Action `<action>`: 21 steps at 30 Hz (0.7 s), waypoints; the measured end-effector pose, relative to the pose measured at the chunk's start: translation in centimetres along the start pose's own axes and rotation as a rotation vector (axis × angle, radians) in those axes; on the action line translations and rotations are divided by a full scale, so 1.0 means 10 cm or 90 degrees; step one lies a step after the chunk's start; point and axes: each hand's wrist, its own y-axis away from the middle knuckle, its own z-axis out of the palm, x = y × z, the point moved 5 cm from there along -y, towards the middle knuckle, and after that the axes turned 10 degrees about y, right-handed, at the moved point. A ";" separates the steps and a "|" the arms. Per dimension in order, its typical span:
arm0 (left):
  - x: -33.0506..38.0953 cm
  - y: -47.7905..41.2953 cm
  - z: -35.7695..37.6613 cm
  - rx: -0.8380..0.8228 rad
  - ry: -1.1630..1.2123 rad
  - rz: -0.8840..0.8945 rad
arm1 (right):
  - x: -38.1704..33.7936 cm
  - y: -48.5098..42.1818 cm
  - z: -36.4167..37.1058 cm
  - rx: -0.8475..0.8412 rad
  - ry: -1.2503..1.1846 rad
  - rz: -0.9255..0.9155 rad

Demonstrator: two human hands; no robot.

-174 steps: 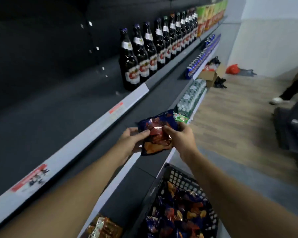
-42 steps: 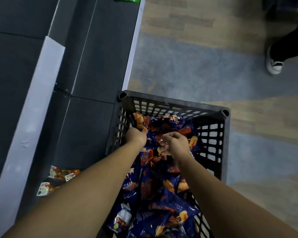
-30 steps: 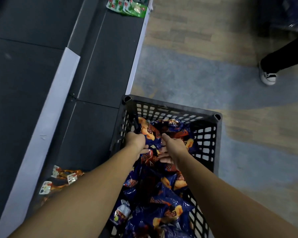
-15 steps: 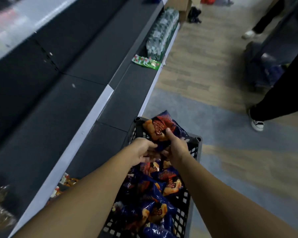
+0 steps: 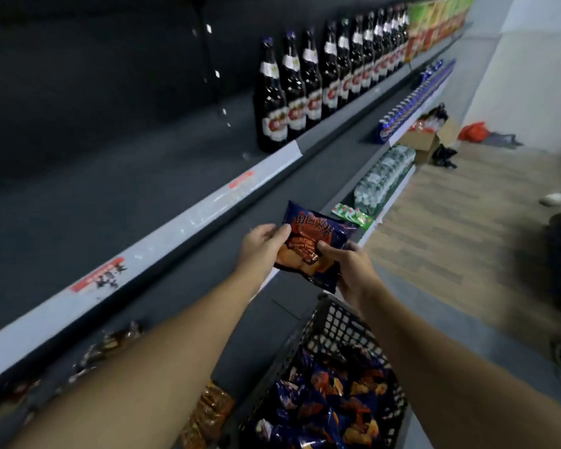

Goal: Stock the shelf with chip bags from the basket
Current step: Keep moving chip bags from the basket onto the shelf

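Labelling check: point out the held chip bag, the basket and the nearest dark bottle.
held chip bag (image 5: 306,237), head view, red printed front.
basket (image 5: 337,322), head view, far mesh wall.
nearest dark bottle (image 5: 270,99), head view, mid body.

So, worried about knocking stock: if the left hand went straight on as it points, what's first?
Past the chip bag it grips, the left hand would likely meet the green packets on the shelf; depth is unclear.
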 end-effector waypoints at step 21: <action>1.13 1.44 -4.25 0.456 0.050 0.135 | -0.41 1.15 4.42 -0.410 0.125 -0.093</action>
